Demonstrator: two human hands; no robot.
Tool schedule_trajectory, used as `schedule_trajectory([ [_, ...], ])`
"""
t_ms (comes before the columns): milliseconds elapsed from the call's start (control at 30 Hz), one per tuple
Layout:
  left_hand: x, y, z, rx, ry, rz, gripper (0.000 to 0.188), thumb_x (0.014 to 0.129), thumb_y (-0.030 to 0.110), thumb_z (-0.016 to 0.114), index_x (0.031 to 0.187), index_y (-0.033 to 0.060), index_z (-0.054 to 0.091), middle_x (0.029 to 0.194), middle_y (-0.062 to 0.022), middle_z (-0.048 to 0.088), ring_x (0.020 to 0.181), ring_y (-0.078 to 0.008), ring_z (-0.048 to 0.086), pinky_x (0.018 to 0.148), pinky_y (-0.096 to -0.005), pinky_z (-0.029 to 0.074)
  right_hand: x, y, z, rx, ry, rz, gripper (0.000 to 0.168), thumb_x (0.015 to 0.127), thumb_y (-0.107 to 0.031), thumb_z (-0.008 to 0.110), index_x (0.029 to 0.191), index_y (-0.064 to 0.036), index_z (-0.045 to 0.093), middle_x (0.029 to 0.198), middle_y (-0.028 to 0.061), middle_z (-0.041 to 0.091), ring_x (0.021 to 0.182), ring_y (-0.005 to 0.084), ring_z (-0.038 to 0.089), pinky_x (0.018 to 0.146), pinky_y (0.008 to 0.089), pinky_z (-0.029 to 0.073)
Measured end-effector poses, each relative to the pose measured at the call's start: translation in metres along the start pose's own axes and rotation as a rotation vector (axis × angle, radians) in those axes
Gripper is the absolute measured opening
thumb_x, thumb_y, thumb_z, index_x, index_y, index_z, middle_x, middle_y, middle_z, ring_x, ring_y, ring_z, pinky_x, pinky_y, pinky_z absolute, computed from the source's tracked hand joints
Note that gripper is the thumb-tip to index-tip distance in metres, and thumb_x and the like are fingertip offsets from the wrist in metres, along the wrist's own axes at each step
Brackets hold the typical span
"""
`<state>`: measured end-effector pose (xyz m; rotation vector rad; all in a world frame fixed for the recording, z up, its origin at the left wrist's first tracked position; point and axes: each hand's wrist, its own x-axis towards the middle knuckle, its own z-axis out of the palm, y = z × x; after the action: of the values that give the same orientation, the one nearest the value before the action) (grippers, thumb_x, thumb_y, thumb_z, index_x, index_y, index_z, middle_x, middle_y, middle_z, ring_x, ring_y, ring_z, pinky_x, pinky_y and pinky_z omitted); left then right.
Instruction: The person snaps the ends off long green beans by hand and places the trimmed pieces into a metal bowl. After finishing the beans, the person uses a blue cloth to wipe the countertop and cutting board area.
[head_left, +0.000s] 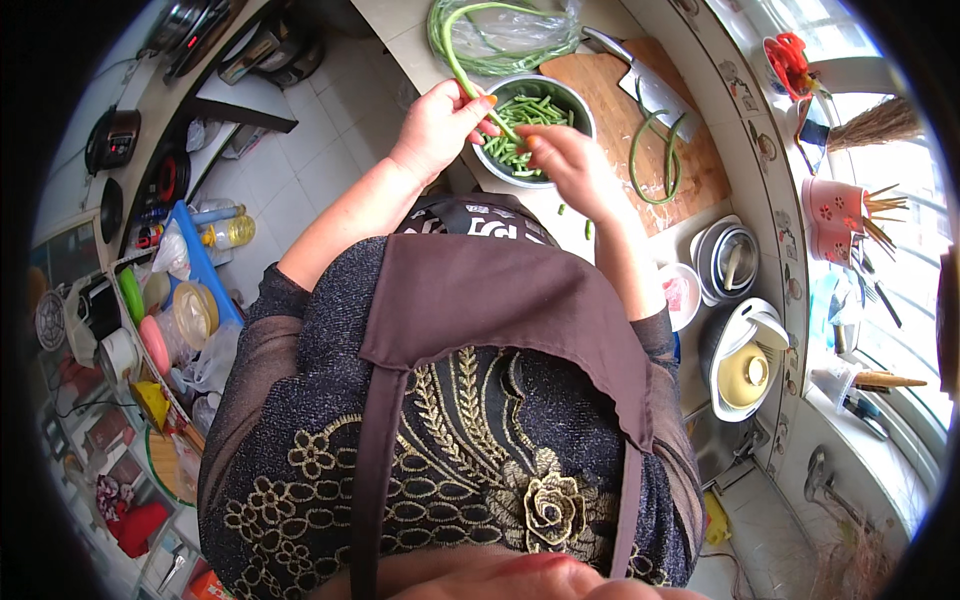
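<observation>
A long green bean (457, 56) runs through both hands above a metal bowl (587, 120). My left hand (439, 124) grips it partway along, and its upper part arcs up and to the right over a plastic bag of long beans (480, 56). Lower down, my right hand (570, 161) pinches the bean's near end with thumb and fingers. Many short cut bean pieces (536, 112) lie in the bowl beneath. To the right is a wooden cutting board (592, 82), with a cleaver (652, 90) and a looped long bean (637, 169) on it.
Small bean pieces (589, 229) lie on the counter near my right wrist. A white bowl with pinkish contents (679, 296), stacked metal bowls (739, 259) and a basin holding a yellow bowl (746, 375) stand at right. A pink chopstick holder (832, 210) sits on the windowsill.
</observation>
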<state>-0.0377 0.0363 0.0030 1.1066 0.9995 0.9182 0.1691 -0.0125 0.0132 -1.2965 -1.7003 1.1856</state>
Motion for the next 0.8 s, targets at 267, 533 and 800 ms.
schedule_trajectory([
  [267,0.000,-0.001,-0.003,-0.447,-0.109,-0.118,0.019,0.099,0.021,0.047,0.105,0.0049,0.054,0.094,-0.0084,0.063,0.073,-0.0114,0.058,0.066,-0.0225,0.046,0.007,0.018,0.032,-0.351,0.097,0.153,0.023,0.087,-0.020,0.048,0.089,-0.001,0.060,0.081,0.0227,0.062,0.079,0.0372,0.062,0.072,0.0455,0.048],
  [533,0.004,-0.014,0.011,-0.525,-0.167,-0.079,0.019,0.101,0.021,0.041,0.103,0.0042,0.049,0.092,-0.0082,0.059,0.076,-0.0151,0.057,0.068,-0.0257,0.046,0.019,0.031,0.037,0.958,0.282,0.548,0.014,0.088,-0.017,0.043,0.078,-0.008,0.049,0.060,-0.0043,0.037,0.047,0.0052,0.027,0.043,0.0233,0.021],
  [800,0.001,-0.014,0.007,-0.534,-0.321,-0.090,0.023,0.101,0.022,0.040,0.111,0.0058,0.053,0.091,-0.0062,0.058,0.075,-0.0150,0.054,0.068,-0.0256,0.045,0.029,0.079,0.009,1.331,0.617,0.521,0.013,0.090,-0.016,0.040,0.081,-0.009,0.047,0.059,-0.0012,0.037,0.045,0.0090,0.028,0.039,0.0258,0.023],
])
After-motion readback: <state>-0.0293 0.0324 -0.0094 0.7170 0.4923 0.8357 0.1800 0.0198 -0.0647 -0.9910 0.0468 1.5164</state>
